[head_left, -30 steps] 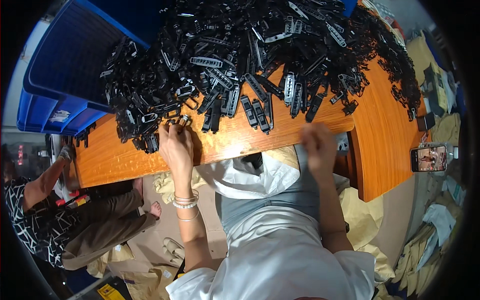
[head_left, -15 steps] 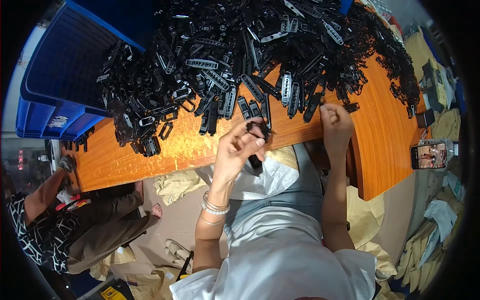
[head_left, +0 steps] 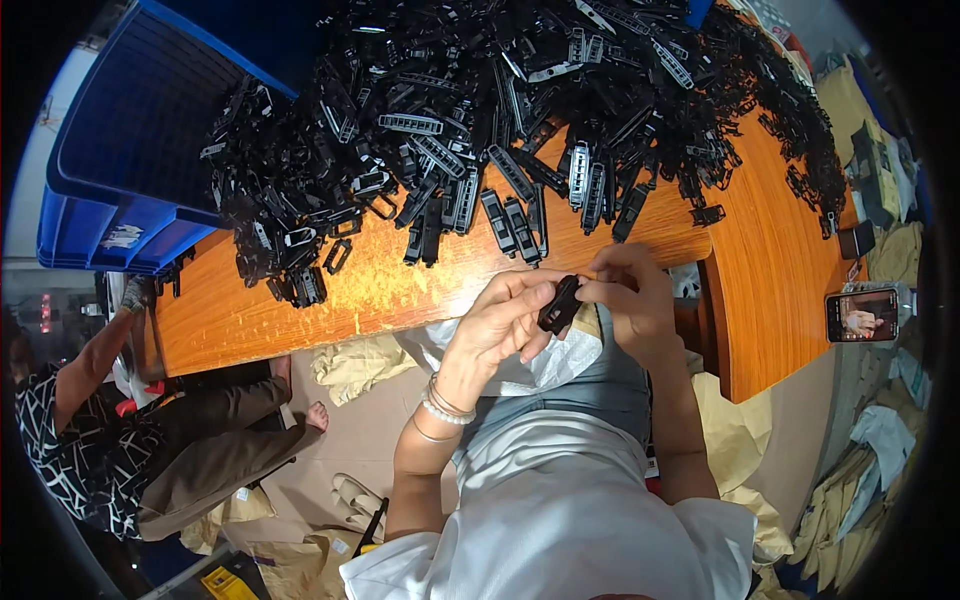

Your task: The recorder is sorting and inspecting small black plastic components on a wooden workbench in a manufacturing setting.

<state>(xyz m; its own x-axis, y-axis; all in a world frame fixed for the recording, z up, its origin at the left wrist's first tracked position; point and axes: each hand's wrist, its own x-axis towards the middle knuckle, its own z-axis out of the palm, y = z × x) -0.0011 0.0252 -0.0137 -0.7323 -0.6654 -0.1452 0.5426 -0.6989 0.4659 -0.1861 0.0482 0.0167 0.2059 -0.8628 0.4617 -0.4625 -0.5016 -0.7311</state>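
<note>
In front of my body, just off the table's near edge, a small black oblong plastic part [head_left: 560, 308] is held between my two hands. My left hand [head_left: 508, 315] grips it between thumb and fingers. From the other side, my right hand [head_left: 632, 295] pinches at its upper right end, the thumb and fingertips closed against it. Whether a second small piece sits in the right fingertips is hidden. Several slim black plastic parts [head_left: 515, 228] lie on the wood just beyond my hands.
A large heap of black plastic parts [head_left: 480, 90] covers the far side of the wooden table [head_left: 380, 290]. Blue crates [head_left: 130, 230] stand at left, near another person's arm [head_left: 95, 350]. A phone [head_left: 862, 315] is propped at right. A white sack [head_left: 540, 375] lies over my lap.
My right hand has come back from the heap, toward me and leftward, to meet the left. The left hand has moved slightly right, and the black part is now between both.
</note>
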